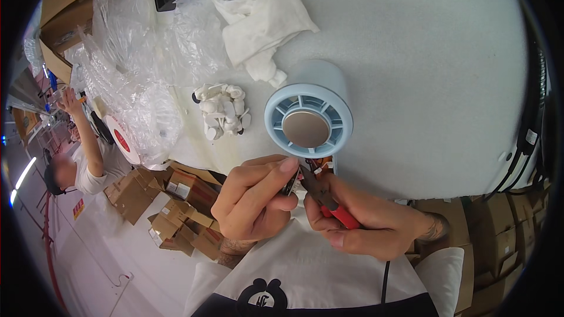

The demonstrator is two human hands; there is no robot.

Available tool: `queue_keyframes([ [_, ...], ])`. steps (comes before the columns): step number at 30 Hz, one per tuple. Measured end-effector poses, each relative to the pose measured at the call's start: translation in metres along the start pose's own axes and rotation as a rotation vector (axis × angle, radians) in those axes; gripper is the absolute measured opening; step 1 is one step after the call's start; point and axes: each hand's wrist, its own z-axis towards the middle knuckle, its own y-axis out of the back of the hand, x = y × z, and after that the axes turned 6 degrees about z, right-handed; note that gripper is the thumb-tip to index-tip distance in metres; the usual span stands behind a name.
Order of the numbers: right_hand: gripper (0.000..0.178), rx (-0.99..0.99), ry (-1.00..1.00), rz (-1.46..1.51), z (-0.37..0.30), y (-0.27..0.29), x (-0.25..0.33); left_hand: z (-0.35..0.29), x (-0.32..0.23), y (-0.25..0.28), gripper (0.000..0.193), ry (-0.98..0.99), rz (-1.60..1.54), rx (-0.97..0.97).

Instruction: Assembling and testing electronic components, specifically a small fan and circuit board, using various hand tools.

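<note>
My left hand (255, 196) pinches a small dark part (290, 186) between thumb and fingers; it looks like a little circuit board, mostly hidden. Pliers with red handles (343, 216) are gripped in my right hand (376, 223). Their dark jaws meet the small part near my left fingertips. Whether the jaws are closed on a wire cannot be made out. Just beyond both hands, a pale blue round housing (329, 73) lies on the table, its spoked end and silver disc (306, 129) facing me. Thin coloured wires (320, 168) show below its rim.
Left of the housing lie a pile of small white parts (223, 111), a white cloth (264, 23) and clear plastic bags (129, 70). A black tray (165, 4) holds small metal pieces. Cardboard boxes (188, 191) stand below. A co-worker (97, 161) is at left; black cables (523, 152) run at right.
</note>
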Motion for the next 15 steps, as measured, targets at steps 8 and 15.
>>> queue_keyframes([
  [8, 0.040, 0.023, -0.062, 0.057, 0.002, 0.003, 0.003, -0.002, -0.002, 0.015, 0.031, 0.209, 0.031, 0.132],
  [15, 0.041, 0.036, -0.099, 0.212, -0.001, -0.005, -0.004, -0.001, 0.000, -0.009, 0.019, 0.399, -0.413, -0.203],
])
